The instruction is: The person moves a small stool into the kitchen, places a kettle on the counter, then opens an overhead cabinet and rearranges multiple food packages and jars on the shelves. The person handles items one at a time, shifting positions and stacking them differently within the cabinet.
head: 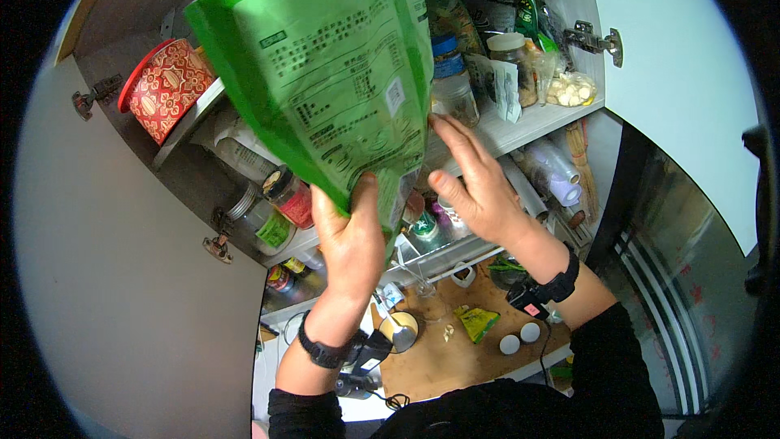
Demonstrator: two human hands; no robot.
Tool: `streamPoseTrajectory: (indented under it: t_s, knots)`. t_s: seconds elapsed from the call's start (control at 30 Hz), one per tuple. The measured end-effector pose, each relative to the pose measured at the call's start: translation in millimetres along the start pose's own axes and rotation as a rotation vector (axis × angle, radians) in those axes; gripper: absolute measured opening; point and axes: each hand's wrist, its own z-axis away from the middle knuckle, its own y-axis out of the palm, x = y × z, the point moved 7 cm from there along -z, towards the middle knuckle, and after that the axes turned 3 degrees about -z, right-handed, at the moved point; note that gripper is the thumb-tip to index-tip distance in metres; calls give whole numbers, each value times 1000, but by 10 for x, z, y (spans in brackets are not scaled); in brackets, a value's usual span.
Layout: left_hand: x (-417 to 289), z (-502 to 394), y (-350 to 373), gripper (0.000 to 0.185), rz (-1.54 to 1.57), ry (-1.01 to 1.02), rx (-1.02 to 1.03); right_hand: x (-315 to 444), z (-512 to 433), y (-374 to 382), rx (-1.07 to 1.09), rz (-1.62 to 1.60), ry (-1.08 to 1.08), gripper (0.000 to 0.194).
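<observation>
A large green printed plastic bag [329, 73] hangs upright before me, in front of the open wall cabinet. My left hand [356, 238] grips its lower end, with the thumb across the printed side. My right hand [481, 189] is spread at the bag's right edge, its fingertips close to the plastic; whether they touch it I cannot tell. Behind the bag, on the cabinet shelf, stand a jar with a blue lid [452, 88] and a jar with a white lid [518, 67]. A clear bag of pale pieces [571, 90] lies to their right. The bag hides the middle of the cabinet.
Open cabinet doors flank me at left [134, 256] and right [682, 73]. A red patterned tub [173, 88] and a red-labelled jar [289, 198] stand at left. Below, a brown board [439, 366] bears a small yellow-green packet [477, 323], a yellow bowl [399, 320] and two white round items [509, 344].
</observation>
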Motion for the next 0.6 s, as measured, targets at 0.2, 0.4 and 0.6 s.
streamPoseTrajectory:
  t_s: [0.2, 0.4, 0.6]
  knots:
    - [404, 31, 327, 41, -146, -66, 139, -27, -135, 205, -1, -280, 154, 109]
    - [424, 190, 447, 63, -268, -33, 431, 235, -177, 274, 8, 16, -15, 127]
    - [344, 102, 259, 73, -573, 10, 645, 258, -371, 186, 21, 35, 24, 99]
